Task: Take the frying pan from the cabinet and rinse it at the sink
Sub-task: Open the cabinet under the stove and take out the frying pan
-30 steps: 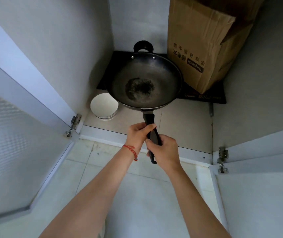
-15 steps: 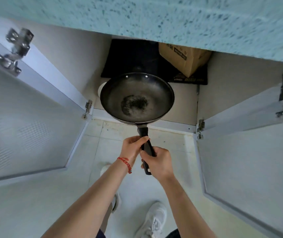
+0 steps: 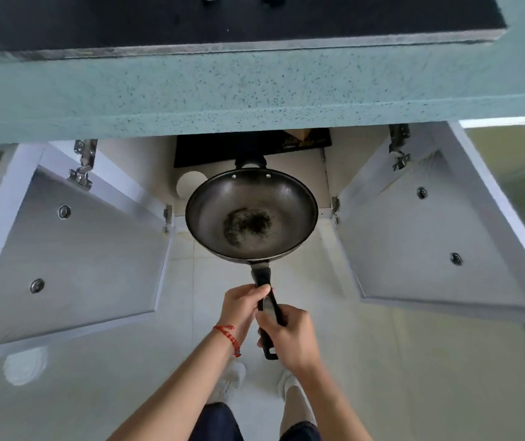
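With both hands, left hand [image 3: 242, 305] & right hand [image 3: 289, 335], gripping its handle, frying pan [image 3: 251, 214] is out of cabinet [image 3: 328, 173]. Sink not in view; rinse still to do.

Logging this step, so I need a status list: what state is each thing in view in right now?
Pan: out of the cabinet, held level, dark residue in its middle.
Left hand: grips the pan handle.
Right hand: grips the handle nearer its end.
Left door: open.
Right door: open.
Bowl: on the cabinet floor, partly hidden.
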Demonstrator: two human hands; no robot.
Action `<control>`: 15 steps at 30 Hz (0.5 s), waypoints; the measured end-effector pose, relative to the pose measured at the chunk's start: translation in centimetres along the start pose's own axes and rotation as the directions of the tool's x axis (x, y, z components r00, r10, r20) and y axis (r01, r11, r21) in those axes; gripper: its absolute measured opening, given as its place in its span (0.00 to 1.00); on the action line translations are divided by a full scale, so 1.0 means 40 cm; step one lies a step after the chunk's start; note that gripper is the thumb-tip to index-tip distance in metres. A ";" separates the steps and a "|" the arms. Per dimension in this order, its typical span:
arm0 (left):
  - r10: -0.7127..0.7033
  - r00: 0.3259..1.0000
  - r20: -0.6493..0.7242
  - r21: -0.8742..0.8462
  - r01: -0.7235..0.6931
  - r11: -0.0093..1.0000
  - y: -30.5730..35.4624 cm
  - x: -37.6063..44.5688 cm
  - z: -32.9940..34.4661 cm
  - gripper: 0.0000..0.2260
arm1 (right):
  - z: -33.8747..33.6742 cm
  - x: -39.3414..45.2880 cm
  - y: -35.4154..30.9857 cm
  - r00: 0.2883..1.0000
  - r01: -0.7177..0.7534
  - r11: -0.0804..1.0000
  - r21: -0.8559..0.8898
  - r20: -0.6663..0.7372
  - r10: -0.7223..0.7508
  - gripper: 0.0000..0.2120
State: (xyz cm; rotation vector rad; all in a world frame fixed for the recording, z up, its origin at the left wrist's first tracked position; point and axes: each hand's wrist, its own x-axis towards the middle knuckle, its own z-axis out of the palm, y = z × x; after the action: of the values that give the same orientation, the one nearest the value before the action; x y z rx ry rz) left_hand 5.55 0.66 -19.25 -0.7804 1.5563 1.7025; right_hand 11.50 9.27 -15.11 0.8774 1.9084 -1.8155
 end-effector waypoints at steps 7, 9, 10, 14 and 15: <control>-0.007 0.994 0.111 0.156 -0.010 0.988 -0.003 -0.180 -0.077 0.07 | 0.089 -0.224 -0.006 0.986 0.002 0.992 0.130 -0.165 0.019 0.15; -0.019 0.988 0.151 0.193 -0.011 0.981 -0.008 -0.234 -0.096 0.06 | 0.111 -0.289 -0.006 0.980 0.002 0.986 0.166 -0.197 0.031 0.14; -0.025 0.986 0.167 0.211 -0.011 0.977 -0.012 -0.260 -0.105 0.07 | 0.121 -0.321 -0.006 0.976 0.000 0.983 0.182 -0.215 0.039 0.14; -0.044 0.975 0.219 0.275 -0.019 0.961 -0.037 -0.357 -0.126 0.07 | 0.146 -0.436 0.005 0.958 -0.007 0.966 0.257 -0.277 0.081 0.14; -0.049 0.972 0.228 0.294 -0.021 0.956 -0.046 -0.379 -0.129 0.07 | 0.151 -0.462 0.010 0.952 -0.009 0.960 0.281 -0.291 0.093 0.14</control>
State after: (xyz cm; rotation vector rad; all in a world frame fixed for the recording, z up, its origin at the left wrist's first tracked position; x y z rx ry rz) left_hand 15.74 -5.83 -8.56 -0.4210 1.5846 1.4473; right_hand 24.53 -0.13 -4.13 1.3565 1.8023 -2.0460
